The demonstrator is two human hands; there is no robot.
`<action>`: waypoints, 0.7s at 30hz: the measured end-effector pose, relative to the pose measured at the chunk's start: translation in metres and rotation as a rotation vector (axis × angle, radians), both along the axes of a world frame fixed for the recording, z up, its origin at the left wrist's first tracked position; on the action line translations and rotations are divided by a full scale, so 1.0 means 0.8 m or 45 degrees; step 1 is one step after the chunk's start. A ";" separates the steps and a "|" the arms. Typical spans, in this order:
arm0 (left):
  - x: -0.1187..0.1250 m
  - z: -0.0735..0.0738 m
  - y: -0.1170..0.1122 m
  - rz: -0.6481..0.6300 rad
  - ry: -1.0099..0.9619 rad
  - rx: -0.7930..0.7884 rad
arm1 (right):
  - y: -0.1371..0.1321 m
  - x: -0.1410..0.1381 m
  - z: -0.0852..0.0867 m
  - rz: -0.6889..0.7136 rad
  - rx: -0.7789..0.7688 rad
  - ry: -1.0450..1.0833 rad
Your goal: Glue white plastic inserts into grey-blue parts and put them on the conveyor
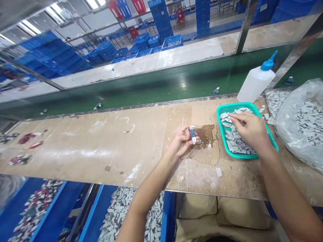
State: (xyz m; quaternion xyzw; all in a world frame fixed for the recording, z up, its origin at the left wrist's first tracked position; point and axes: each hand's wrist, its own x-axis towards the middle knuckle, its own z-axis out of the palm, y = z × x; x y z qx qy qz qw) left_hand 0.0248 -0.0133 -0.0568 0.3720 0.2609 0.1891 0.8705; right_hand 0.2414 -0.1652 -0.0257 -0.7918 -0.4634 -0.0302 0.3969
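My left hand [182, 140] is closed around a small dark grey and white plastic part [192, 134], held above a wet, torn piece of cardboard [214, 148]. Over a green plastic basket [274, 143], my right hand [252, 129] pinches thumb and forefinger together at a small white plastic piece [224, 115]. Many similar flat white pieces [237, 143] lie loose in that basket, below the hand. Behind the basket stands a white squeeze bottle [256, 82] with a blue nozzle cap, leaning in view.
A clear plastic bag [290, 124] of white pieces lies at the right. Beyond the bench [101, 144] runs a green conveyor belt [156, 84] carrying scattered small parts. Blue bins [97, 208] of parts stand below the bench edge. Dark red parts [27, 137] lie far left. A metal post rises behind the bottle.
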 end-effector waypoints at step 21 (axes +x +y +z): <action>0.161 0.011 0.208 0.488 1.133 1.473 | 0.011 0.004 -0.022 0.008 -0.716 -0.328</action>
